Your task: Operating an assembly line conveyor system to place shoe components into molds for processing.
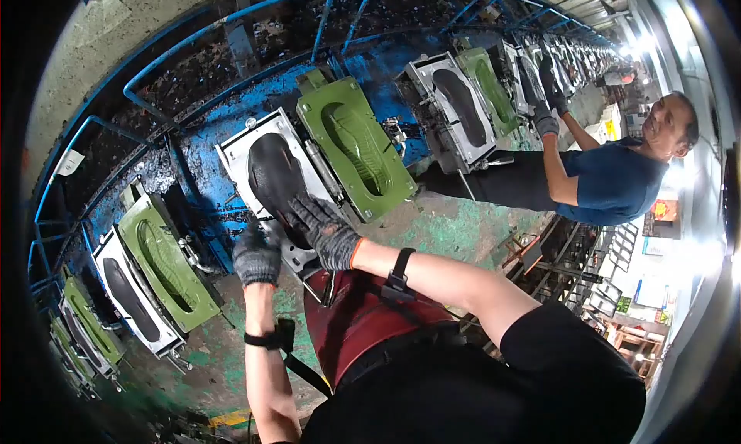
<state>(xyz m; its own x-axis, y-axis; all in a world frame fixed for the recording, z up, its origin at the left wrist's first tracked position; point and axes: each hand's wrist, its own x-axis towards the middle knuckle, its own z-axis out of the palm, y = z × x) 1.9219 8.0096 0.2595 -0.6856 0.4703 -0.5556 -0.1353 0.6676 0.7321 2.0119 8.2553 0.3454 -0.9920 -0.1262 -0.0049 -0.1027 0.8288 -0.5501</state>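
Observation:
A black shoe sole-shaped piece [274,168] lies on the silver plate of an opened mould [236,161] in front of me. My right hand [328,232], in a grey knit glove with a dark palm side, lies over the near end of this piece with its fingers stretched out together. Beside that same end is my left hand [257,253], gloved alike, its dark fingertips blending into the black piece and the plate. Whether they pinch its edge is hidden. Hinged to the plate on the right is the green mould half [347,147] with a sole-shaped hollow.
More opened moulds stand along the line, one to the left [166,263] and one to the right [463,104]. At the right a co-worker [617,174] in grey gloves handles a dark piece at another mould. Blue rails [231,18] run behind the moulds. Racks [571,270] stand at the right.

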